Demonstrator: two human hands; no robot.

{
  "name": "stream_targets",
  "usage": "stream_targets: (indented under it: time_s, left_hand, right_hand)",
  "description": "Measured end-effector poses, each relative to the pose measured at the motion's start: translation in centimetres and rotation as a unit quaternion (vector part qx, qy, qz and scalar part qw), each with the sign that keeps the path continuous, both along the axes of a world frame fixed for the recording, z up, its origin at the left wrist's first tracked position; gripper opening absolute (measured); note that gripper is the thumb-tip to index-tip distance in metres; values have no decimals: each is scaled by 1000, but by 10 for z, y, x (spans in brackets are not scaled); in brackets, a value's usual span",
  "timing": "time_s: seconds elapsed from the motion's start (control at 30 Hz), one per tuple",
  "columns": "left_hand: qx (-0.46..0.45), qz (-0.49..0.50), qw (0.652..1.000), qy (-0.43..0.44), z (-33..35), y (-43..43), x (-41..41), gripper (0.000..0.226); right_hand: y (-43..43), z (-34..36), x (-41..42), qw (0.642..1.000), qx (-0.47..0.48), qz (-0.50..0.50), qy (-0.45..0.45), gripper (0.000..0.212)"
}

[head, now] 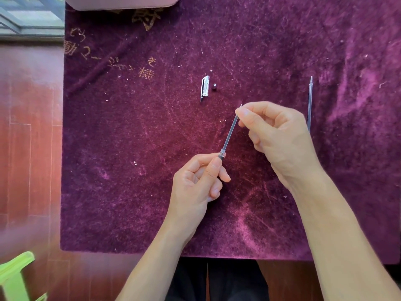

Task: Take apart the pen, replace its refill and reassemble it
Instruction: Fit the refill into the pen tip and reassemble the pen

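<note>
My left hand grips the dark-gripped pen barrel, of which only the top end shows above my fingers. A thin clear refill sticks out of that end, slanting up to the right. My right hand pinches the refill near its metal tip between thumb and forefinger. A second refill lies upright on the cloth just right of my right hand. The clear pen cap with its clip and a small dark end piece lie side by side further up the purple cloth.
The purple cloth covers the table and carries gold lettering at upper left. A pale box sits at its far edge. Red wooden floor lies to the left, with a green stool at the lower left corner.
</note>
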State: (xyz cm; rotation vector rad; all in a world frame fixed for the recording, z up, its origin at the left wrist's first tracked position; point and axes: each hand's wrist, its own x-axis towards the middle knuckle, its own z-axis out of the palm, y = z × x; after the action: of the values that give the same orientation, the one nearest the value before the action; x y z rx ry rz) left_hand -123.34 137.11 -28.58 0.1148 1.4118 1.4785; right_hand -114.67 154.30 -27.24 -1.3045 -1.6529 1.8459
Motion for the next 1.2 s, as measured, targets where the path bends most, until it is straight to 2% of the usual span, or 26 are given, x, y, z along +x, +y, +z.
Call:
stream_targets:
  time_s: [0.3,0.63,0.77,0.87,1.0,1.2]
  left_hand:
    - [-1,5,1000,-9,1,1,0,19]
    - [4,8,1000,-18,0,0,-1,20]
    - [5,13,1000,-25,0,1,-2,22]
    - [11,28,998,-46,1,2,-3,21]
    - [16,40,997,-63,2,2,-3,22]
    - [18,48,996,-72,3,3,-3,18]
  right_hand:
    - [-24,2,11,996,8,88,-34,10]
    - [-33,12,10,994,-36,84,-62,9]
    - [-26,12,12,989,-20,131,-70,12]
    - [-16,13,13,988,7,141,-69,12]
    - [3,12,-4,989,104,62,-84,7]
    - [26,2,-54,948,278,75,-138,15]
